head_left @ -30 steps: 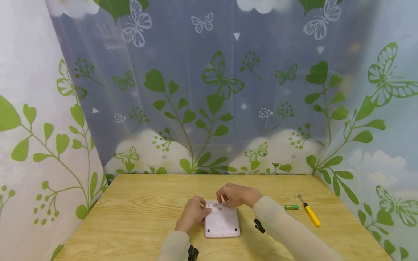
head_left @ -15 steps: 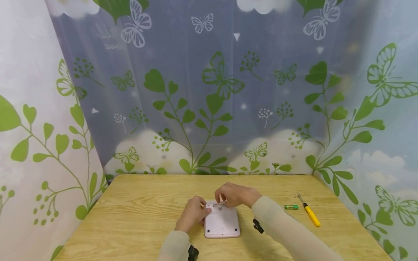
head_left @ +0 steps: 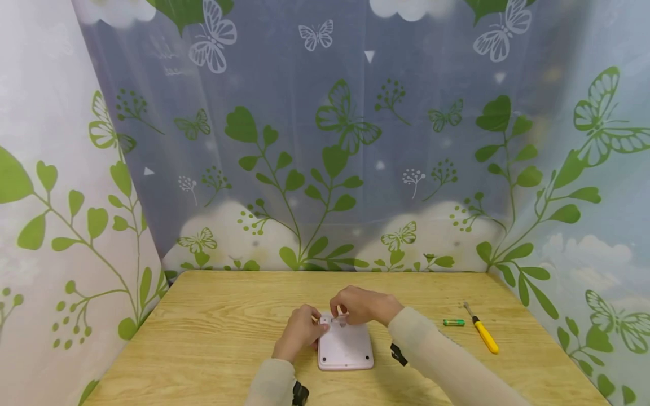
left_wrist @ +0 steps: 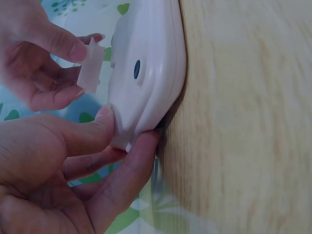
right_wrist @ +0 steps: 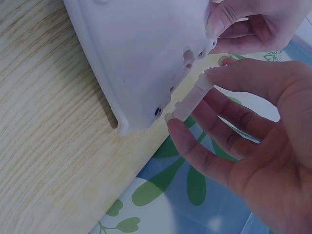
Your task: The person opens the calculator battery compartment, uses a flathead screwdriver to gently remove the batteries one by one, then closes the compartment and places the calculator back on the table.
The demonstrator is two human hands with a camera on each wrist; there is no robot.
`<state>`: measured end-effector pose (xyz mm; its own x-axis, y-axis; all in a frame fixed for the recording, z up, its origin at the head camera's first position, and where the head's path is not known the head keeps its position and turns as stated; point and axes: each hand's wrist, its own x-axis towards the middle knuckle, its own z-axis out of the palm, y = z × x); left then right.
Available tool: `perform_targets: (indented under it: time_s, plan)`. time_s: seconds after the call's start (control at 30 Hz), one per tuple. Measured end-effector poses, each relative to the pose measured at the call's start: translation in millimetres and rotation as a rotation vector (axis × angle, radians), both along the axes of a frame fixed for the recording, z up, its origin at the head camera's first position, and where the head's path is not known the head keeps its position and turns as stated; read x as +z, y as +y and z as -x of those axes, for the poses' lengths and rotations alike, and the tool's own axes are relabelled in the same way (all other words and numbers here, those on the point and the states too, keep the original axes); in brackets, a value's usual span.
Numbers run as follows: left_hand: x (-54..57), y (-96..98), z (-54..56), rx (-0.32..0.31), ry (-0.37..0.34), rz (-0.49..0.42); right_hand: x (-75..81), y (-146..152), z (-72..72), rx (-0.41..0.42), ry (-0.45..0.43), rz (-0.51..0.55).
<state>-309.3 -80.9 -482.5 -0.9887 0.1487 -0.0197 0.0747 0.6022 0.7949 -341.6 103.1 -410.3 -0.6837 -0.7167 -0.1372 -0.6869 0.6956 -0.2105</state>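
Note:
A flat, squarish pale pink device [head_left: 346, 348] lies underside up on the table, with dark round feet or screws at its corners. My left hand [head_left: 299, 332] grips its far left corner, thumb on the underside and fingers around the edge. Over the far edge, my right hand [head_left: 361, 305] pinches a small whitish battery cover [right_wrist: 193, 100] between thumb and fingers. The right wrist view shows the cover held just off the notched opening [right_wrist: 187, 57] in the device's edge. In the left wrist view the cover stands apart from the device.
On the right of the wooden table [head_left: 228, 316] lie a green battery [head_left: 453, 323] and a screwdriver with a yellow handle [head_left: 485, 336]. Small bits [head_left: 461, 304] lie near its tip. A patterned curtain [head_left: 325, 169] hangs behind the far edge.
My right hand has shifted a little to the left along the device's far edge with the cover. The left hand and the device have stayed in place.

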Motion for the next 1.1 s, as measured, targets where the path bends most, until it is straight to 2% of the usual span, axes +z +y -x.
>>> perform_targets:
  time_s: [0.4,0.8,1.1]
  plan:
    - [-2.0,-1.8,1.8,-0.016,0.014,-0.016,-2.9,-8.5,-0.8,0.017,0.017,0.007]
    - [-5.9,-1.5,1.5,-0.026,0.026,-0.025,-9.6,-13.3,-1.7,-0.005,0.015,-0.004]
    - [-1.4,-0.9,0.4,-0.022,0.02,-0.011,-10.1,-12.7,-4.2,-0.008,0.026,-0.016]
